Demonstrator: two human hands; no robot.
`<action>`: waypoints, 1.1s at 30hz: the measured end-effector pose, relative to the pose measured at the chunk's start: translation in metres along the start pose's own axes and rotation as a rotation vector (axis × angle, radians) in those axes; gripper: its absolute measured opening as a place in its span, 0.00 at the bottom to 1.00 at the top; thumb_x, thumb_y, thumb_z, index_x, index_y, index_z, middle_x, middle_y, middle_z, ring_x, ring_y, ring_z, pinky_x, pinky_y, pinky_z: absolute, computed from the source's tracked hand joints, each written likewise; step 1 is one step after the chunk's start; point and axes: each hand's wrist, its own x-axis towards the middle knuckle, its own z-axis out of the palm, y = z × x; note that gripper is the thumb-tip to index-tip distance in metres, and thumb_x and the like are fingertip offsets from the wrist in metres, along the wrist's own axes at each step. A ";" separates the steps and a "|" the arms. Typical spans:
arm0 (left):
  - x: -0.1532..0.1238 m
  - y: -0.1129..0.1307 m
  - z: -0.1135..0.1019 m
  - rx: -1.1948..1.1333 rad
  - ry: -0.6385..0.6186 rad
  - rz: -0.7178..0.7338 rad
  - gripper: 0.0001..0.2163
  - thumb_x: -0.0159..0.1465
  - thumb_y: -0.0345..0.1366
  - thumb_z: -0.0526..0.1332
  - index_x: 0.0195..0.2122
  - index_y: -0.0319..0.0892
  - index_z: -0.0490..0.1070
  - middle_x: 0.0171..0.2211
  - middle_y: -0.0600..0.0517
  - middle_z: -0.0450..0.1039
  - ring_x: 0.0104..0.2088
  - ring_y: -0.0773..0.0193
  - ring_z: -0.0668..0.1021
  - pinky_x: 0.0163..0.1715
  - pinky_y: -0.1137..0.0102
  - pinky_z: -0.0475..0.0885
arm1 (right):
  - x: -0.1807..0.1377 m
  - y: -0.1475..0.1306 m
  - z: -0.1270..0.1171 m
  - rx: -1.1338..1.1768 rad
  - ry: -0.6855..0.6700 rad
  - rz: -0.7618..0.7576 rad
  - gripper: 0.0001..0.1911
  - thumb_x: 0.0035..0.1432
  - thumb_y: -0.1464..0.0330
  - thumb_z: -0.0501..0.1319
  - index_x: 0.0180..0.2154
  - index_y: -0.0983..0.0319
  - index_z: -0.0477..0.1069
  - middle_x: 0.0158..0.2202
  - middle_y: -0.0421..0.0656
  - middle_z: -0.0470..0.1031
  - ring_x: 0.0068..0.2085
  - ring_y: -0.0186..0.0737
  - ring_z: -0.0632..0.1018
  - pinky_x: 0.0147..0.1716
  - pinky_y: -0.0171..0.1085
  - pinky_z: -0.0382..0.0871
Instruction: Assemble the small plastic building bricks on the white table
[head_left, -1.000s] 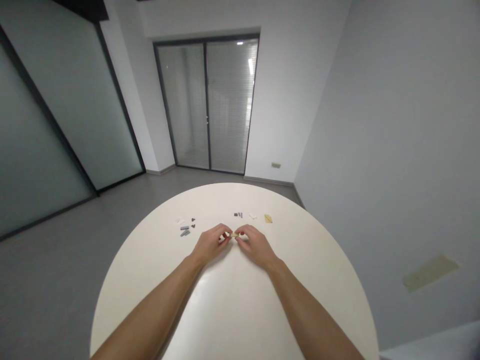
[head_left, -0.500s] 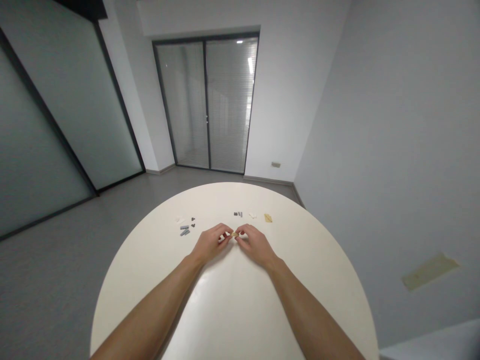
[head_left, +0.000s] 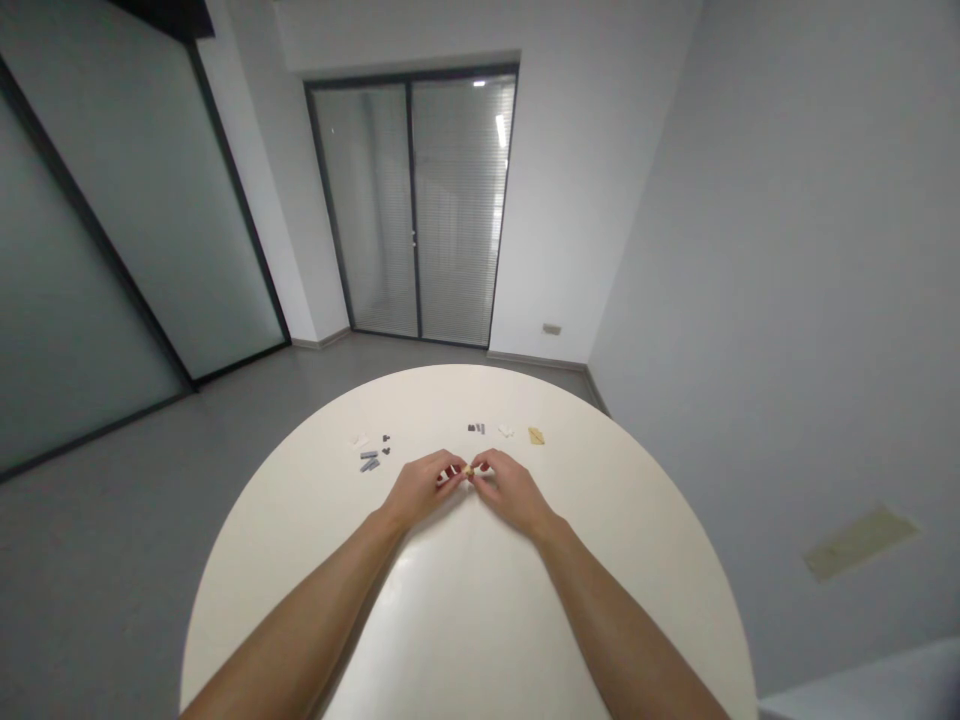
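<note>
A small tan piece sits between the fingertips of both hands, over the middle of the round table; it is too small to make out its kind. My left hand pinches it from the left. From the right, my right hand grips it between thumb and fingers. Just beyond the hands lie small dark and grey pieces, some white pieces and flat yellow pieces.
On the left of the white table are grey bars, small black pieces and whitish pieces. A wall rises on the right. Behind the table stands a glass door.
The tan piece has turned slightly between the fingertips and shows less of its length. My left hand has shifted very little; the pieces on the table lie as before.
</note>
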 end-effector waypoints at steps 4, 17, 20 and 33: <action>0.000 0.000 0.000 -0.005 0.001 0.003 0.10 0.69 0.42 0.55 0.42 0.46 0.74 0.37 0.52 0.77 0.33 0.67 0.78 0.33 0.73 0.74 | 0.000 -0.001 -0.001 -0.010 -0.008 -0.009 0.05 0.62 0.69 0.60 0.42 0.59 0.72 0.39 0.43 0.76 0.40 0.40 0.76 0.41 0.39 0.69; 0.000 0.000 0.001 -0.002 0.007 0.002 0.08 0.69 0.41 0.56 0.43 0.46 0.72 0.38 0.53 0.76 0.34 0.67 0.78 0.33 0.74 0.74 | 0.001 -0.006 -0.003 0.030 -0.023 -0.008 0.04 0.63 0.68 0.60 0.41 0.58 0.72 0.38 0.42 0.77 0.40 0.39 0.77 0.41 0.38 0.69; 0.000 -0.001 0.001 0.001 0.009 0.009 0.08 0.69 0.41 0.56 0.43 0.46 0.72 0.38 0.53 0.76 0.34 0.67 0.78 0.33 0.74 0.74 | 0.000 -0.008 -0.005 0.037 -0.018 -0.001 0.04 0.62 0.68 0.60 0.40 0.58 0.71 0.37 0.41 0.77 0.39 0.39 0.77 0.40 0.37 0.68; 0.000 -0.003 0.003 0.001 0.000 -0.010 0.08 0.69 0.40 0.56 0.44 0.48 0.72 0.39 0.54 0.76 0.34 0.67 0.78 0.34 0.74 0.74 | 0.001 -0.005 -0.004 0.074 -0.044 0.011 0.08 0.62 0.70 0.59 0.44 0.57 0.70 0.40 0.41 0.78 0.41 0.38 0.77 0.42 0.37 0.68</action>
